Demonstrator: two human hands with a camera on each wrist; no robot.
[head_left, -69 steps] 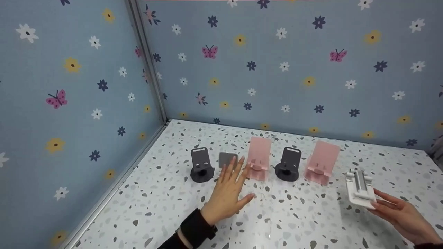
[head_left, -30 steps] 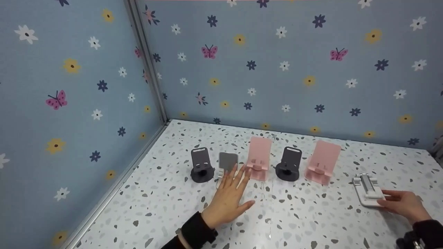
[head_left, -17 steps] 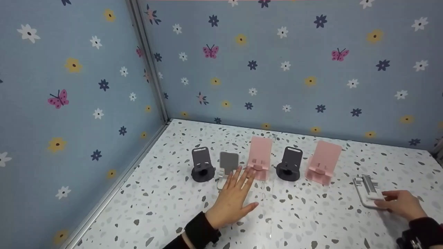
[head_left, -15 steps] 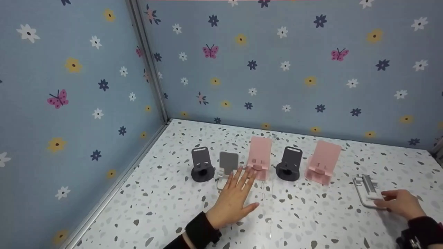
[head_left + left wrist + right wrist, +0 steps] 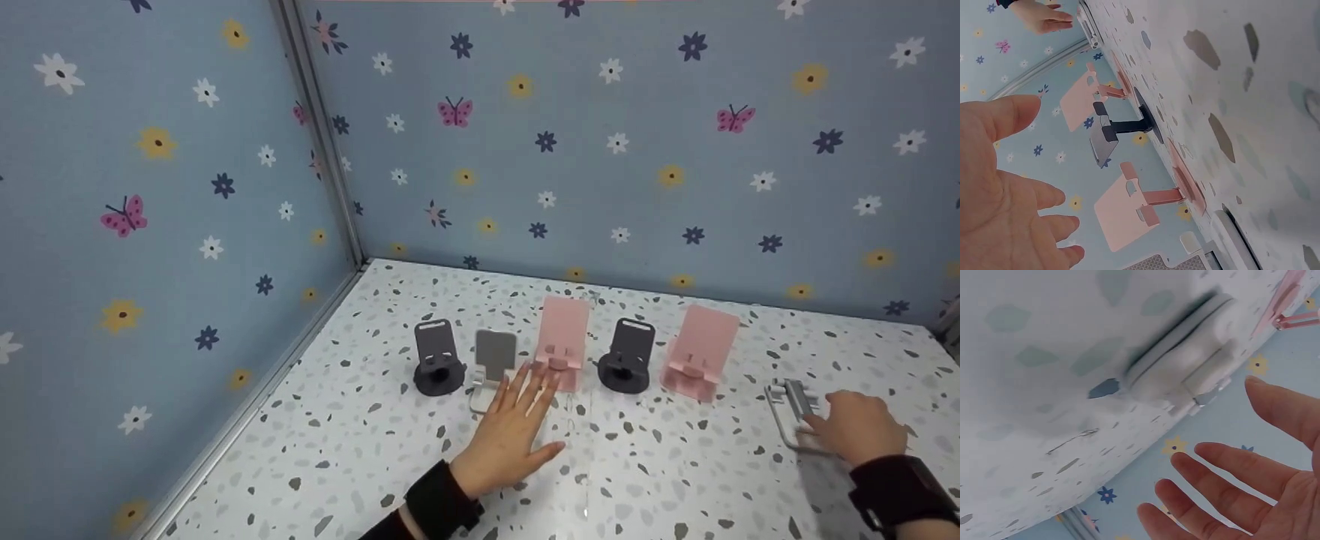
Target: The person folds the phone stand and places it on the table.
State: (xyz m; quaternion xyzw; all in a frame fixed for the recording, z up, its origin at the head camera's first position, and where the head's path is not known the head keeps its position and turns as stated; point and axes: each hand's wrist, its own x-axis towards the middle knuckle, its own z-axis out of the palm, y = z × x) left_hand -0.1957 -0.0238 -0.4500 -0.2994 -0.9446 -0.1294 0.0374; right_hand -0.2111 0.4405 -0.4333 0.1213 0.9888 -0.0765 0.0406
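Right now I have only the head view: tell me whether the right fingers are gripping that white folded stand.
Observer: They aren't; the right wrist view shows the right hand with its fingers extended, none curled round the white folded stand.
Operator: Check the left fingertips. From here they overlap the pink stand nearest them.
Observer: In the left wrist view, flowered wall shows between the left hand and that pink stand; no contact is visible.
Operator: Then tell me what holds that stand's upright plate up.
Observer: A single pink arm, seen side-on in the left wrist view, joins it to the base.
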